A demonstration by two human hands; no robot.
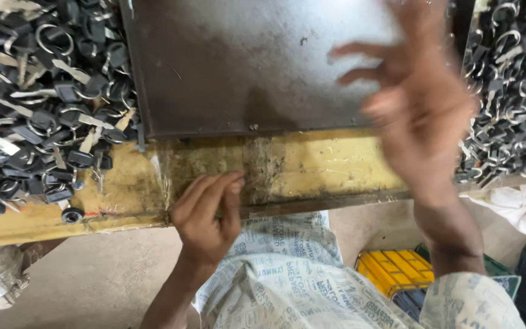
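Observation:
My left hand [209, 210] rests on the front edge of a worn yellow bench [312, 164], fingers bent together against the wood, holding nothing that I can see. My right hand [415, 103] hovers blurred above the bench's right part, fingers spread, with nothing in it. It overlaps the right side of a dark metal plate [245, 61] that lies on the bench. A heap of black-headed keys with rings [44, 103] covers the bench to the left. A second heap of keys [509, 85] lies at the right, just beyond my right hand.
A single loose black key head [72, 214] sits near the bench's front edge at the left. Below the bench are a concrete floor [92, 274], a yellow plastic crate [397, 268] and a white cloth [525, 210] at the right.

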